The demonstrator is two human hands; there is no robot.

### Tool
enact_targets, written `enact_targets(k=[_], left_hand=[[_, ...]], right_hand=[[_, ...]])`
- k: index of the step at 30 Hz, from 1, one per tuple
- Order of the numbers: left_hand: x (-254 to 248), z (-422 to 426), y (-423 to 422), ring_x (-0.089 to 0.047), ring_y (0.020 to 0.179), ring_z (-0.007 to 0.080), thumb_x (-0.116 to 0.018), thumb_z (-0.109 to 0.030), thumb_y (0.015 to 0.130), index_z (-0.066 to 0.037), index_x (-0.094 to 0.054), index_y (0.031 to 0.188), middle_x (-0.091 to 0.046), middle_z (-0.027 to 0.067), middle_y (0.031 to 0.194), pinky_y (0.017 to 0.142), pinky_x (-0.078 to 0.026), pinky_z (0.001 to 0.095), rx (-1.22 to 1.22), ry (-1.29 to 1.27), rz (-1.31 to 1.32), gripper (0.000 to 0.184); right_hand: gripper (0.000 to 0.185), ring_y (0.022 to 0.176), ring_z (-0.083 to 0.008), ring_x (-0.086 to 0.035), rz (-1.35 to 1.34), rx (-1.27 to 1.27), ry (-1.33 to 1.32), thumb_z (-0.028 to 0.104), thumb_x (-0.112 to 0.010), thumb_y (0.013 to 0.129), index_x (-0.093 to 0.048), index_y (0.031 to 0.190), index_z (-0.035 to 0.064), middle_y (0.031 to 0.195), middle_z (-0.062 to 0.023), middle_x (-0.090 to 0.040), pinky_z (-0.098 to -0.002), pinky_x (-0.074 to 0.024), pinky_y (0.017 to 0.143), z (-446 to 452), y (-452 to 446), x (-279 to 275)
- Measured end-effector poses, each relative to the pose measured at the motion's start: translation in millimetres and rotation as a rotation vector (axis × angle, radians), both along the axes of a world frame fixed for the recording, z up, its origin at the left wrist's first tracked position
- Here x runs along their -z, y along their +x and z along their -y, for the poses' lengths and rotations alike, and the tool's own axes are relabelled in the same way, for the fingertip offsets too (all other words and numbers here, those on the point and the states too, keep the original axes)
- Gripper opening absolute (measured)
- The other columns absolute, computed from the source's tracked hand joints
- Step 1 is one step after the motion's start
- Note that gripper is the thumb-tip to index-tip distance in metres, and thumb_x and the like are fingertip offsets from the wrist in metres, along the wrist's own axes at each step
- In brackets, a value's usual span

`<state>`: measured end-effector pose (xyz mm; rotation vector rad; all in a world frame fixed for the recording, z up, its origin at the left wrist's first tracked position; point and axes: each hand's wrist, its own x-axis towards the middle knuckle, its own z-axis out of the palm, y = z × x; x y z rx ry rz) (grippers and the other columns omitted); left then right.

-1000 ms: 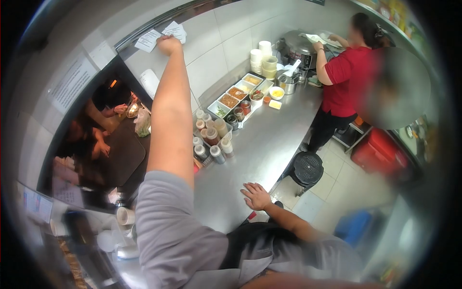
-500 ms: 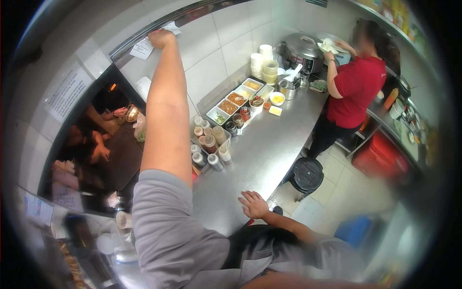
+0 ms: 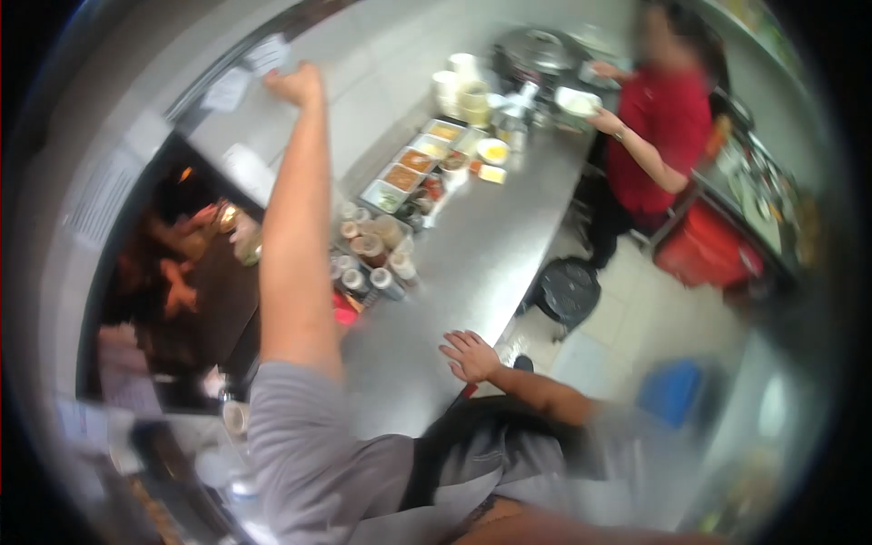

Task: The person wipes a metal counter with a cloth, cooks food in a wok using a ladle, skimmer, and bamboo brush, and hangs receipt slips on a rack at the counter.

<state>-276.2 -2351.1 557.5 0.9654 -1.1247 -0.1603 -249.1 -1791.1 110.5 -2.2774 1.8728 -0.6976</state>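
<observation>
My left hand [image 3: 300, 86] is raised at the wall, just below and to the right of two white paper slips. One paper slip [image 3: 268, 54] and another paper slip [image 3: 226, 89] hang from a metal rail [image 3: 202, 84]. The hand is blurred, its thumb apart from the other fingers, and no paper shows in it. Over the near edge of the steel counter [image 3: 472, 245], my right hand [image 3: 470, 356] is spread with nothing in it. Whether its fingertips touch the counter, I cannot tell.
Sauce bottles [image 3: 377, 250] and food trays [image 3: 404, 173] line the wall side. At the far end, a co-worker in a red shirt [image 3: 658, 123] holds a white bowl [image 3: 578, 102]. A black stool [image 3: 568, 291] stands beside the counter. People's hands show through the serving window [image 3: 209, 309].
My left hand has come away from the slips, which now hang uncovered. My view has shifted. The co-worker has lowered the bowl toward the counter.
</observation>
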Motion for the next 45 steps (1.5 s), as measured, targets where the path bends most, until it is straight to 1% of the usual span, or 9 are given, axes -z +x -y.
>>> enact_targets(k=[3,10,11,19,25,28,31,38,45], left_hand=[[39.3,-100.1,-5.7,-0.051,0.123,0.0387,-0.077,-0.015,0.083,0.005,-0.040,0.134,-0.050,0.0269,0.131,0.107,-0.040,0.0458,0.373,0.098,-0.011,0.067],[209.6,-346.6,35.2,-0.064,0.098,0.0140,-0.070,-0.008,0.096,-0.002,-0.062,0.109,-0.067,0.0067,0.111,0.089,-0.051,0.0299,1.174,0.231,0.273,0.016],[256.8,-369.4,47.6,-0.066,0.095,0.0135,-0.067,-0.009,0.098,-0.002,-0.063,0.108,-0.068,0.0061,0.109,0.088,-0.051,0.0289,1.468,0.300,0.066,0.013],[380.8,-601.2,264.0,-0.067,0.096,0.0137,-0.067,-0.011,0.098,0.001,-0.068,0.111,-0.072,0.0072,0.103,0.089,-0.052,0.0296,1.403,1.160,0.059,0.017],[353.5,-712.0,327.2,-0.069,0.097,0.0152,-0.071,-0.014,0.096,-0.004,-0.069,0.117,-0.073,0.0071,0.106,0.089,-0.054,0.0300,1.300,1.270,0.232,0.023],[341.0,-758.7,329.8,-0.070,0.096,0.0164,-0.072,-0.016,0.096,-0.005,-0.069,0.120,-0.074,0.0083,0.108,0.091,-0.053,0.0306,1.162,1.147,0.378,0.027],[314.7,-814.2,324.5,-0.068,0.103,0.0173,-0.071,-0.014,0.095,-0.004,-0.068,0.124,-0.072,0.0077,0.116,0.094,-0.052,0.0313,1.077,1.151,0.367,0.030],[246.9,-966.3,342.8,-0.052,0.133,0.0188,-0.063,-0.008,0.100,-0.006,-0.059,0.139,-0.054,0.0102,0.148,0.108,-0.045,0.0334,1.315,1.059,-0.086,0.039],[284.2,-1107.8,432.7,-0.045,0.140,0.0205,-0.064,-0.014,0.101,-0.012,-0.035,0.159,-0.045,0.0101,0.156,0.113,-0.040,0.0350,1.209,1.545,-0.158,0.065]], right_hand=[[0.051,0.139,-0.0318,-0.043,0.026,0.013,-0.020,0.033,-0.060,0.090,-0.056,0.137,0.0143,0.149,-0.0146,-0.048,-0.0497,-0.0353,0.115,-3.8,0.3,5.8],[0.053,0.139,-0.0318,-0.043,0.013,-0.018,-0.037,0.035,-0.060,0.091,-0.053,0.140,0.0157,0.150,-0.0133,-0.046,-0.0499,-0.0336,0.117,-3.7,3.0,15.8],[0.053,0.140,-0.0318,-0.042,0.011,-0.038,-0.038,0.035,-0.059,0.091,-0.053,0.140,0.0158,0.151,-0.0133,-0.046,-0.0501,-0.0330,0.117,-5.5,3.3,17.1],[0.057,0.140,-0.0362,-0.044,0.132,-0.096,0.044,0.023,-0.062,0.090,-0.049,0.144,0.0099,0.153,-0.0177,-0.046,-0.0515,-0.0329,0.118,-47.6,-14.7,24.8],[0.055,0.129,-0.0405,-0.055,0.195,-0.020,0.499,0.024,-0.060,0.091,-0.050,0.143,0.0054,0.139,-0.0229,-0.058,-0.0484,-0.0448,0.108,-165.9,-57.1,60.7],[0.057,0.116,-0.0440,-0.062,0.098,0.046,0.910,0.035,-0.057,0.092,-0.055,0.139,0.0019,0.126,-0.0264,-0.065,-0.0489,-0.0492,0.101,-247.9,-109.6,159.8],[0.045,0.102,-0.0405,-0.069,-0.224,-0.002,1.190,0.039,-0.056,0.091,-0.075,0.097,-0.0007,0.104,-0.0261,-0.072,-0.0481,-0.0544,0.089,-352.4,-165.8,255.2],[0.046,0.117,-0.0370,-0.063,-0.238,-0.167,1.692,0.042,-0.058,0.093,-0.070,0.116,0.0046,0.122,-0.0224,-0.067,-0.0469,-0.0504,0.098,-455.3,-184.6,206.4],[0.068,0.134,-0.0342,-0.054,-0.256,-0.632,1.405,0.052,-0.064,0.094,-0.051,0.146,0.0105,0.144,-0.0199,-0.057,-0.0448,-0.0427,0.111,-346.0,-94.0,123.4]])
